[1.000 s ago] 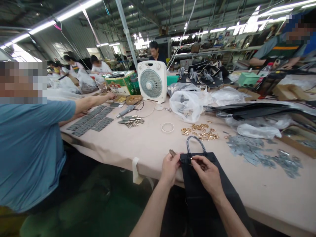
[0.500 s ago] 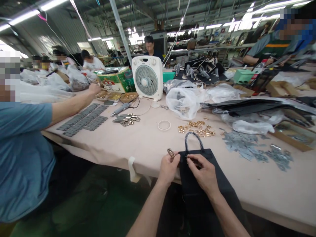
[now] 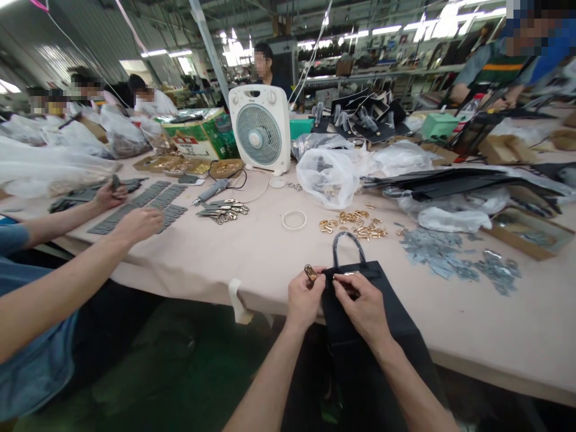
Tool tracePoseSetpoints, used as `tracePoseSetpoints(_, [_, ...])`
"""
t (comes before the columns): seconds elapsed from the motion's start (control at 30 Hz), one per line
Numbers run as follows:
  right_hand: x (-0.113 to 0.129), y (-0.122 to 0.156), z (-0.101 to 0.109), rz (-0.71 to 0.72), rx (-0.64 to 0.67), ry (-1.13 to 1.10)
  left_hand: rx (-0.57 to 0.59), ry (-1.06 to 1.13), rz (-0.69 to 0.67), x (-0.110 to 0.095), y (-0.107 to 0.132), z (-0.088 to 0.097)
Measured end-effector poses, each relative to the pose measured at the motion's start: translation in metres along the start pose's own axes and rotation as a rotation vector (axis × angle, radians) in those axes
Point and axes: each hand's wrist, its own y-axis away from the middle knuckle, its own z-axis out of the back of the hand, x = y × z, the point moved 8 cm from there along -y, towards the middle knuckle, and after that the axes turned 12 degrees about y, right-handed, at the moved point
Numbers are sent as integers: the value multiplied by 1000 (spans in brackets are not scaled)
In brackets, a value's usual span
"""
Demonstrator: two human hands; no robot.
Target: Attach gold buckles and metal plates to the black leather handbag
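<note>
A black bag [image 3: 382, 324] with a looped handle [image 3: 346, 243] hangs over the near edge of the table [image 3: 252, 252]. My left hand [image 3: 305, 297] is closed at the bag's top left corner and pinches a small gold metal clasp [image 3: 310, 272]. My right hand [image 3: 362, 306] is closed on the bag's top edge, fingers pinching a small gold fitting there. The two hands are close together, almost touching.
Loose gold fittings [image 3: 355, 225], a white ring [image 3: 294, 219], grey metal pieces [image 3: 450, 255], plastic bags [image 3: 330, 177] and a white fan [image 3: 260, 129] lie beyond. A co-worker's arms [image 3: 112, 225] reach over grey strips [image 3: 148, 204] at left. Other people work further back.
My hands and the bag shifted slightly. The co-worker's arm at left has drawn back from the far trays to the grey strips; both of their hands now show.
</note>
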Motion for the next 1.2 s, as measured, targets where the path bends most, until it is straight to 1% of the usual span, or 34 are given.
tracePoseSetpoints(0.1, [-2,1,0,-26,-3,-23,-17,-12,1,0,-1,1])
tracePoseSetpoints(0.2, [-5,1,-4,-56,7,-61,-28,-20,-7,0,-1,2])
tracePoseSetpoints(0.4, [1,1,-7,-15,-49,29,-16,-15,22,5,-2,1])
tracePoseSetpoints(0.47, [-2,1,-8,-42,-15,-13,-25,-15,35,8,-4,2])
tracePoseSetpoints(0.6, [-15,2,-11,-111,136,-181,-30,-30,56,9,-7,3])
tracePoseSetpoints(0.67, [-18,1,-9,-103,163,-177,0,-108,55,3,-7,1])
tracePoseSetpoints(0.7, [-18,1,-9,-94,175,-161,29,-183,40,-2,-6,-1])
tracePoseSetpoints(0.8, [-16,-2,-11,-58,241,-127,103,-482,-49,-20,-4,-8])
tracePoseSetpoints(0.87, [-14,-4,-13,-22,294,-96,113,-618,-80,-27,-4,-9])
tracePoseSetpoints(0.9, [-12,-6,-14,2,314,-69,106,-644,-76,-27,-5,-8])
tracePoseSetpoints(0.97, [-10,-8,-14,58,339,3,95,-641,-43,-22,-9,-5])
tracePoseSetpoints(1.03, [-7,-9,-13,122,337,69,94,-596,4,-13,-14,-1])
tracePoseSetpoints(1.1, [-5,-9,-12,177,310,110,101,-521,60,-4,-19,2])
tracePoseSetpoints(1.2, [-3,-7,-11,223,260,145,113,-402,152,8,-23,6])
